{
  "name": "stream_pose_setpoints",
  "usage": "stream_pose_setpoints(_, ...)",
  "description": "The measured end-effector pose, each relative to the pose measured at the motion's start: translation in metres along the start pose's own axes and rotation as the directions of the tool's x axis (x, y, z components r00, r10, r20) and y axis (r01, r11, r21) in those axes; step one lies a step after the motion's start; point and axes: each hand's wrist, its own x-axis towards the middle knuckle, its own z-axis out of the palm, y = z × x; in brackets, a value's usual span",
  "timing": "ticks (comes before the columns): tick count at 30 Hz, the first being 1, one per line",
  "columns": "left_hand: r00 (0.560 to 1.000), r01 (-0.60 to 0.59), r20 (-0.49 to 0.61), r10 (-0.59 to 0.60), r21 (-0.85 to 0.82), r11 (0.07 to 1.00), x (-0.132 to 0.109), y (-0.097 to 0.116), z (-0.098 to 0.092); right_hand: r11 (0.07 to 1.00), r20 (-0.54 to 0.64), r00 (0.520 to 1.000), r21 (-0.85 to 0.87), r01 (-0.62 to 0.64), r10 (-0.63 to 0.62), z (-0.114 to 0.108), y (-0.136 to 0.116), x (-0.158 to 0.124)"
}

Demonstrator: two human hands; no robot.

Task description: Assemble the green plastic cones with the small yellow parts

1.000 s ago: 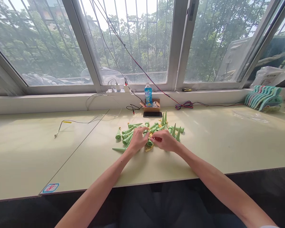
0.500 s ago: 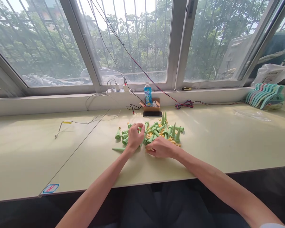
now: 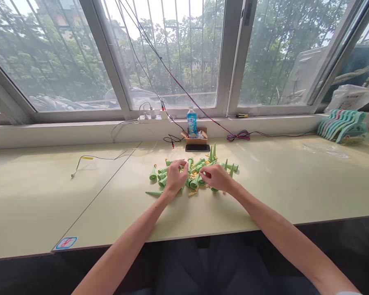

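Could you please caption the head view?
Left hand and right hand among scattered green cones on a pale table.

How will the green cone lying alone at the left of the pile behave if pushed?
The lone green cone probably rolls in a curve, since it tapers to a point. It looks like thin moulded plastic, so it is likely light and stiff.

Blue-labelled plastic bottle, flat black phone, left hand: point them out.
Blue-labelled plastic bottle [image 3: 192,123]: head view, label.
Flat black phone [image 3: 197,148]: head view, screen.
Left hand [image 3: 175,178]: head view, back of hand.
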Motion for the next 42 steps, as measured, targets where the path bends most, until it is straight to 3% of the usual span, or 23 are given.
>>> stream_pose_setpoints(13,1.000,-0.019,0.009,0.018,0.007,1.000,-0.001,-0.001,0.001,0.985,0.200,0.971,-0.142,-0.103,0.130,-0.015,0.007,0.002)
stream_pose_setpoints(27,0.999,-0.025,0.025,0.025,0.003,1.000,-0.002,-0.003,0.002,0.979,0.310,0.940,-0.185,-0.090,0.145,-0.011,0.008,0.002)
stream_pose_setpoints(36,1.000,-0.023,0.015,0.023,0.015,1.000,-0.001,-0.002,0.002,0.976,0.311,0.936,-0.192,-0.106,0.163,-0.009,0.010,0.001)
stream_pose_setpoints(42,1.000,-0.027,0.014,0.027,-0.007,1.000,-0.001,-0.001,0.001,0.979,0.168,0.973,-0.153,-0.135,0.160,-0.010,0.008,0.002)
